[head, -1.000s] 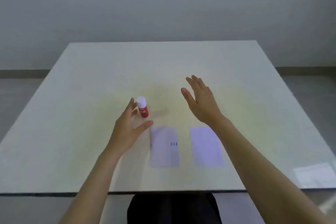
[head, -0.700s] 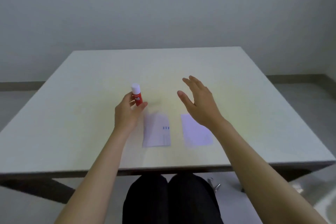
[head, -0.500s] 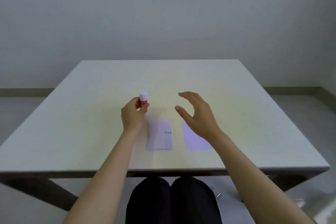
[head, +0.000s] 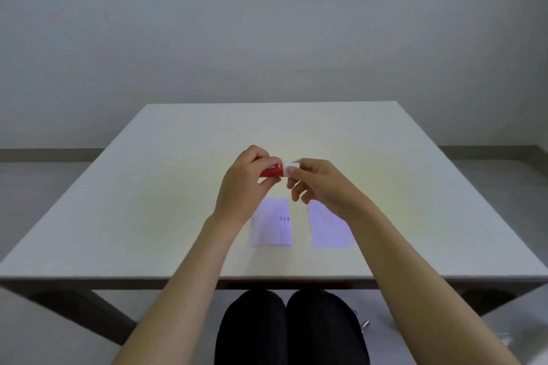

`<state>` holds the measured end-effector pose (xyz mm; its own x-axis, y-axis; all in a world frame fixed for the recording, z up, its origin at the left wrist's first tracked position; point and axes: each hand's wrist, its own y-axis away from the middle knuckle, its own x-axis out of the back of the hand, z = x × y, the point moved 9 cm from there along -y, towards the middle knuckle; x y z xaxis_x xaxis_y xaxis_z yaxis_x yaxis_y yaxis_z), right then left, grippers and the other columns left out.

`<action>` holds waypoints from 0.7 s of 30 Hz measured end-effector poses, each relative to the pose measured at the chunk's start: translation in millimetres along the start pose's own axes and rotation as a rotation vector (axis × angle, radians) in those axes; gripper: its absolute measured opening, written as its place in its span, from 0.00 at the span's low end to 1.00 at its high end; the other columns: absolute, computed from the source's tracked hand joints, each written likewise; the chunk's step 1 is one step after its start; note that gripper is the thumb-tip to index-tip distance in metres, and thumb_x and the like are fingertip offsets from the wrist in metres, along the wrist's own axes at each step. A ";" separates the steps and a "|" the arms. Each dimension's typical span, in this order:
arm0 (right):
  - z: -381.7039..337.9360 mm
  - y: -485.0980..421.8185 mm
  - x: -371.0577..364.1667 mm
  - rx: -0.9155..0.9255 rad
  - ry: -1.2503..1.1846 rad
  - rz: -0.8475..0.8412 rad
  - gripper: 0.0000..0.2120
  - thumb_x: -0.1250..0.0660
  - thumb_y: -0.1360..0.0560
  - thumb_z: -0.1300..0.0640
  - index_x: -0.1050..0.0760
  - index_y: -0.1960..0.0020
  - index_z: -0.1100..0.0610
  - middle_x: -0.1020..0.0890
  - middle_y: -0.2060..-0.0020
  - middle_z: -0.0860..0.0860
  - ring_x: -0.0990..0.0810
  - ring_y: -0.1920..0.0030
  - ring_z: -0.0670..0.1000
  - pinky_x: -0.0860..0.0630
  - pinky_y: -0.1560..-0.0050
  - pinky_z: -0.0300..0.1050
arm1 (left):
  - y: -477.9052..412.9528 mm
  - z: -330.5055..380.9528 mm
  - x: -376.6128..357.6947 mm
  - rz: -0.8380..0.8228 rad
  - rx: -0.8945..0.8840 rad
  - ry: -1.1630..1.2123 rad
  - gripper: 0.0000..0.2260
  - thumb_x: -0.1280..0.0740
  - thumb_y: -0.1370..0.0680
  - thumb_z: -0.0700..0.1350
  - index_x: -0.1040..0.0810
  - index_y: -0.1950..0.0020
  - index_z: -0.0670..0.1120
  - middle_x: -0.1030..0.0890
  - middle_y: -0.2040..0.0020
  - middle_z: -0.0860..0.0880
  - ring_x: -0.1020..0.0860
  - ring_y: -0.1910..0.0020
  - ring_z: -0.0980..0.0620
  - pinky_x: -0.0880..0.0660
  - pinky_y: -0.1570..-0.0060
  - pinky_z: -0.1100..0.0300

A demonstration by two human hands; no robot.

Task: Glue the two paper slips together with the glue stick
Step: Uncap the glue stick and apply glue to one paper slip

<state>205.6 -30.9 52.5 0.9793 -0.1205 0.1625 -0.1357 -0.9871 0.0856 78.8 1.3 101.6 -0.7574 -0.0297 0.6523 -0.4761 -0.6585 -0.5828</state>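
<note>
Early stage, nothing glued yet. Left hand (head: pixel 241 184) has its fingers curled round the red barrel of the glue stick (head: pixel 272 170), held roughly level above the table (head: pixel 166 187). Right hand (head: pixel 317 184) pinches the white cap (head: pixel 291 169) between thumb and forefinger; the other right fingers are loosely curled below, touching nothing. The cap looks seated on the barrel, with no gap that I can see, so I'd call this the uncapping step, not finished.

Both slips lie flat on the table, below and nearer the person than the fingertips. The left paper slip (head: pixel 271 224), with small blue marks, sits just under the left wrist side; the right paper slip (head: pixel 329 230) is partly hidden under the right wrist. They're side by side with a clear gap between them, not overlapping.

Left to do, by my read: pull the cap, maybe twist up the glue, swipe one slip, lay the other on, press. Can't tell whether any glue is exposed; the tip is hidden by the cap and fingers.
</note>
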 end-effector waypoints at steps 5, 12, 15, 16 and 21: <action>-5.2 -0.9 20.9 -0.081 0.132 0.143 0.23 0.37 0.26 0.39 0.23 0.51 0.60 0.18 0.67 0.52 0.22 0.75 0.50 0.30 0.75 0.40 | -4.0 9.7 -1.7 0.004 -0.029 -0.041 0.12 0.27 0.30 0.37 0.18 0.47 0.41 0.23 0.54 0.46 0.23 0.56 0.46 0.23 0.56 0.50; -18.4 -2.6 21.5 0.056 0.053 0.016 0.16 0.30 0.27 0.53 0.28 0.42 0.57 0.20 0.53 0.57 0.15 0.59 0.54 0.21 0.62 0.44 | -8.3 12.4 1.4 0.020 -0.043 -0.066 0.11 0.27 0.29 0.37 0.18 0.47 0.42 0.23 0.54 0.46 0.23 0.55 0.46 0.23 0.55 0.51; -13.5 -3.4 22.8 -0.024 0.117 0.103 0.20 0.36 0.24 0.43 0.26 0.52 0.62 0.19 0.65 0.55 0.17 0.72 0.53 0.24 0.72 0.42 | -9.7 16.8 1.8 0.023 -0.063 -0.080 0.11 0.27 0.29 0.37 0.18 0.47 0.42 0.22 0.54 0.46 0.23 0.55 0.46 0.24 0.55 0.51; -14.4 -4.4 23.6 -0.006 0.118 0.121 0.18 0.37 0.23 0.46 0.26 0.55 0.62 0.21 0.68 0.55 0.19 0.75 0.52 0.24 0.73 0.42 | -9.9 17.7 1.4 0.021 -0.071 -0.088 0.11 0.27 0.29 0.37 0.18 0.47 0.42 0.22 0.54 0.45 0.23 0.55 0.46 0.24 0.56 0.52; -22.2 -4.1 22.2 0.111 0.046 0.029 0.14 0.31 0.25 0.55 0.26 0.42 0.58 0.20 0.54 0.55 0.16 0.62 0.54 0.19 0.61 0.45 | -11.2 10.8 4.9 0.033 -0.051 -0.100 0.12 0.27 0.29 0.38 0.18 0.46 0.42 0.22 0.54 0.46 0.23 0.55 0.46 0.25 0.56 0.55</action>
<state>224.5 -27.1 77.5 0.9670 -0.1467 0.2085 -0.1439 -0.9892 -0.0288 85.2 0.4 116.6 -0.7258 -0.1272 0.6760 -0.4759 -0.6167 -0.6270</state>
